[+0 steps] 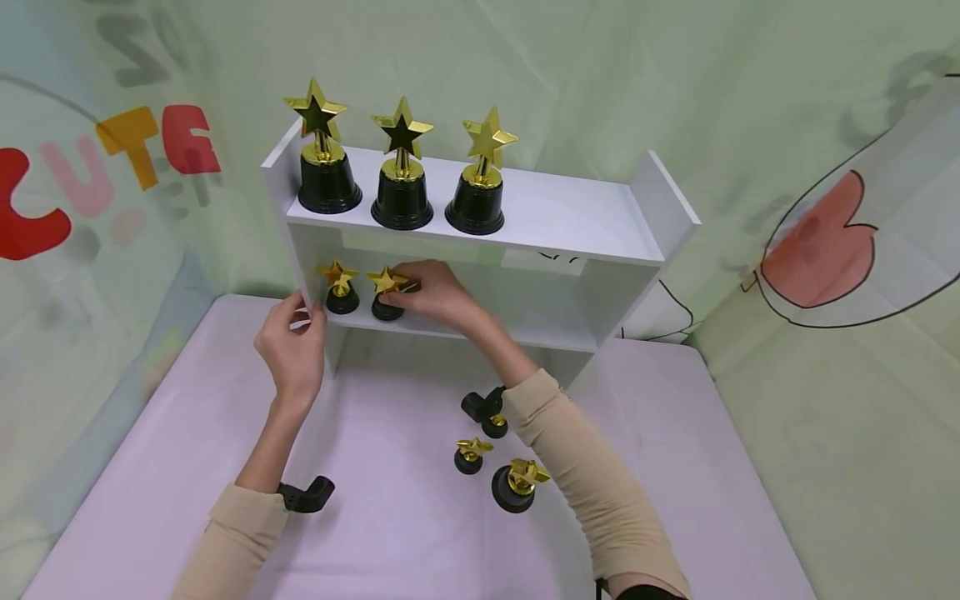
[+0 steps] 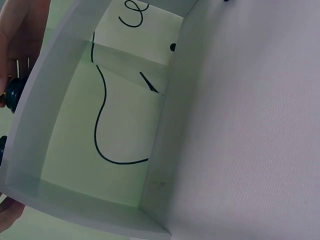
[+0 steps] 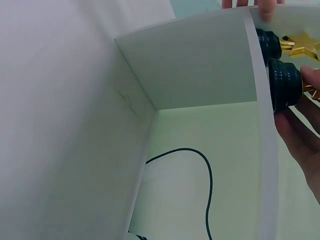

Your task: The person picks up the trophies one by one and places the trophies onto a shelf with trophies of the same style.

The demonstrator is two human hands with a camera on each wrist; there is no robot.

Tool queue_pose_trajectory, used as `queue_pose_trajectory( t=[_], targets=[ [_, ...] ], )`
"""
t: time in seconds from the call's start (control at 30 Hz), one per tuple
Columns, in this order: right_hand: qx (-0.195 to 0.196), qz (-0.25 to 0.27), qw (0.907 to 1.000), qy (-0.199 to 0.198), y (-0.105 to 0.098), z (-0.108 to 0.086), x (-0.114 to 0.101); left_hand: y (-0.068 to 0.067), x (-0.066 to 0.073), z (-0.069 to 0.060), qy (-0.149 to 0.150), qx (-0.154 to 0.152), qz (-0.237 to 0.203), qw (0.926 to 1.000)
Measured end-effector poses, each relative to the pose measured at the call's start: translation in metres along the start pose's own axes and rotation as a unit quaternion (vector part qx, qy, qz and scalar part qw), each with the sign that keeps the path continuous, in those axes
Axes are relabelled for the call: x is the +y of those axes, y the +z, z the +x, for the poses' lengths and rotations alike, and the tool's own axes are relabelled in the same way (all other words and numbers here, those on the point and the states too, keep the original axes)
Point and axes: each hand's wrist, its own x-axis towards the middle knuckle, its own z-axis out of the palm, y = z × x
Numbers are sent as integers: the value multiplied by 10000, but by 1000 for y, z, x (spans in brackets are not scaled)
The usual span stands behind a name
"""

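Observation:
On the lower board of a white shelf unit [image 1: 555, 333], my right hand [image 1: 438, 292] pinches a small star trophy [image 1: 387, 310] with a gold star and black base. Its base touches the board in the right wrist view, where the thumb and fingers hold its gold upper part. Left of it stands another small star trophy [image 1: 342, 300]. My left hand [image 1: 292, 350] grips the front edge of the unit's left side panel; its fingertips [image 3: 267, 6] show at that panel in the right wrist view. Three larger star trophies [image 1: 402, 200] stand upright in a row on the top board.
On the pale tablecloth [image 1: 390, 517], before the unit, stand more star trophies: a larger one [image 1: 513, 492], a small one [image 1: 468, 460] and another small one [image 1: 495, 427] beside the right wrist's black camera [image 1: 474, 407]. Printed curtains [image 1: 765, 125] hang behind and beside the table.

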Motion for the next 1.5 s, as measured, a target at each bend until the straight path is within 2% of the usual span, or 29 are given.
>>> queue_pose_trajectory(
  t=[0.27, 0.87, 1.23, 1.5],
  targets=[
    [-28, 16, 9999, -116, 6, 4, 3, 0, 2, -1, -21, -61, 32, 10000],
    [-45, 49, 10000, -43, 10, 2, 6, -2, 2, -2, -5, -81, -3, 10000],
    [100, 601, 9981, -97, 0, -11, 11, -1, 2, -1, 34, 26, -43, 10000],
    [352, 575, 9971, -342, -7, -29, 20, 0, 3, -1, 63, 24, 8, 10000]
  ],
)
